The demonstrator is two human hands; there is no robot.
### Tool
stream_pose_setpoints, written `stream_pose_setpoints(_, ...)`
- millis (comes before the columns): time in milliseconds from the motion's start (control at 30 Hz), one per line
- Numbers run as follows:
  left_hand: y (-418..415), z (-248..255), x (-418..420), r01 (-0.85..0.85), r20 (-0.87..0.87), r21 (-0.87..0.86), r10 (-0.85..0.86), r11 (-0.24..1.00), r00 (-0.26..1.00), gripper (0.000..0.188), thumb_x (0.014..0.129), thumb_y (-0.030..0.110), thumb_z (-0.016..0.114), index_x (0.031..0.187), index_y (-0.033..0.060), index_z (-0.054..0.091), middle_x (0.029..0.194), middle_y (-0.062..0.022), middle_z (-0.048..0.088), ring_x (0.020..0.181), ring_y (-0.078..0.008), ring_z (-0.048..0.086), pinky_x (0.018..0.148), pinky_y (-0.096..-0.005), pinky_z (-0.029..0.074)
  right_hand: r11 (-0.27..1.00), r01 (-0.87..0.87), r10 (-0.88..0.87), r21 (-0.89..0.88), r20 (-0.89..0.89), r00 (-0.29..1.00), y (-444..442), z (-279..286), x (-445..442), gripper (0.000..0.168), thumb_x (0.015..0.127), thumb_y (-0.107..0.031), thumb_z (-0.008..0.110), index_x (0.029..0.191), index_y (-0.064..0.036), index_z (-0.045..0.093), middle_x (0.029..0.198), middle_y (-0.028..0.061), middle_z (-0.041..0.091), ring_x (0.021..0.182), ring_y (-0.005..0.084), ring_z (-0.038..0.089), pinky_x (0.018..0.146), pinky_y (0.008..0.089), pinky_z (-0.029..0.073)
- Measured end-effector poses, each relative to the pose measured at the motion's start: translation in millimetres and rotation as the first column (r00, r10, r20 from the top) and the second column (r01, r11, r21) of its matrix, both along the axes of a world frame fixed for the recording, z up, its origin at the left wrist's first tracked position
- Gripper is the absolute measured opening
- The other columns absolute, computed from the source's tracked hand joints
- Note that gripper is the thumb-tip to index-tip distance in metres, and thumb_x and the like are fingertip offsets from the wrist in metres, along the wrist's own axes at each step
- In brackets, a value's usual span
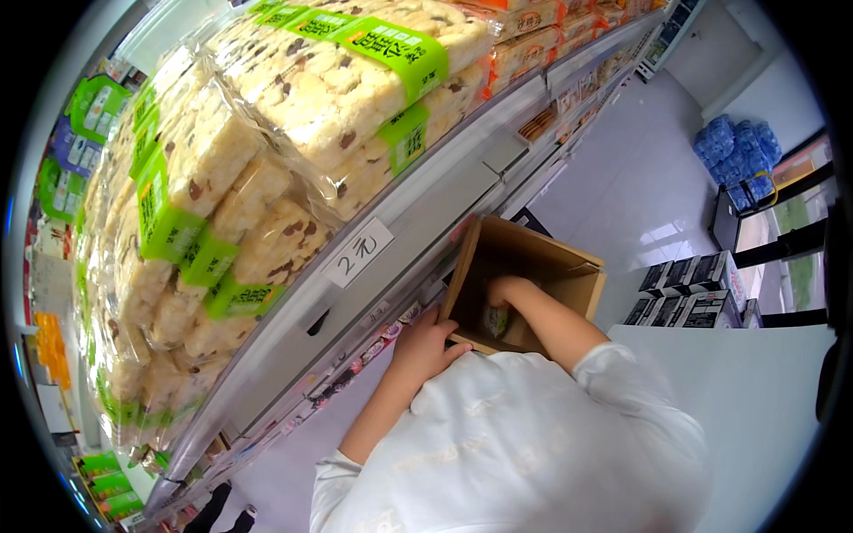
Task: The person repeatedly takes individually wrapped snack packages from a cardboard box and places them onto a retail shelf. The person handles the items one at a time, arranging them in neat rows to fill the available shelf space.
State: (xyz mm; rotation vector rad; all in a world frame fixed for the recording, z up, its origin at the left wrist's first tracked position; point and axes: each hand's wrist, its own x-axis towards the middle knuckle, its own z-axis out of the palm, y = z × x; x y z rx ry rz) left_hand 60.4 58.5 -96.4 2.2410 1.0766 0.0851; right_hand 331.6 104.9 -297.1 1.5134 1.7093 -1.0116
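Note:
A brown open-topped cardboard box point(566, 250) is held at my front, beside the shelf edge. My left hand point(430, 341) grips its near left rim, thumb and fingers at the corner. Deep inside the box is my right hand point(510, 291), bent at the wrist. A small clear packet with a green label point(496, 320) lies right under its fingers. The fingertips are hidden, so a grip on the packet cannot be made out. Clear-wrapped pale snack cakes with dark bits and green bands point(320, 86) are stacked on the top shelf, left of the box.
The shelf's front rail point(426, 193) runs diagonally beside me and bears a handwritten price tag point(358, 252). Orange-banded packs point(526, 40) lie farther along. Across the floor point(586, 180) stand blue wrapped bottles point(736, 153) and several black-and-white cartons point(693, 290).

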Motion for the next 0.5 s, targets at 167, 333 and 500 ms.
stream_pose_setpoints(167,-3.2,-1.0,-4.3,-0.011,-0.043,-0.023,0.010,1.000,0.999,0.052,0.088,0.044,0.084,0.127,0.0112,0.076,0.143,-0.0211,0.062,0.122,-0.0414,0.067,0.101,-0.0500,0.057,0.945,0.194,-0.098,0.265,-0.339,0.936,-36.7,223.9,6.8,0.032,0.093,-0.030,0.069,0.111,-0.006,0.081,0.119,0.0256,0.073,0.118,0.0406,0.069,0.101,0.0466,0.055)
stream_pose_setpoints(333,-0.5,19.8,0.7,-0.102,0.404,-0.042,0.111,0.994,0.908,0.039,0.093,0.026,0.079,0.126,0.0050,0.074,0.143,-0.0219,0.063,0.120,-0.0380,0.070,0.099,-0.0437,0.058,0.749,0.534,-0.211,0.393,-0.623,0.753,-95.3,327.5,24.6,0.020,0.095,-0.021,0.072,0.105,-0.006,0.081,0.117,0.0179,0.065,0.118,0.0352,0.064,0.096,0.0421,0.054)
stream_pose_setpoints(500,4.1,60.8,6.5,0.025,0.693,-0.205,0.127,0.978,0.709,0.056,0.099,0.021,0.071,0.148,0.0002,0.056,0.156,-0.0201,0.053,0.135,-0.0344,0.062,0.106,-0.0417,0.054,0.305,0.544,0.087,0.782,-0.592,0.801,-112.9,363.3,-9.0,0.014,0.085,-0.010,0.077,0.099,-0.006,0.080,0.128,0.0170,0.061,0.116,0.0359,0.063,0.094,0.0435,0.055)
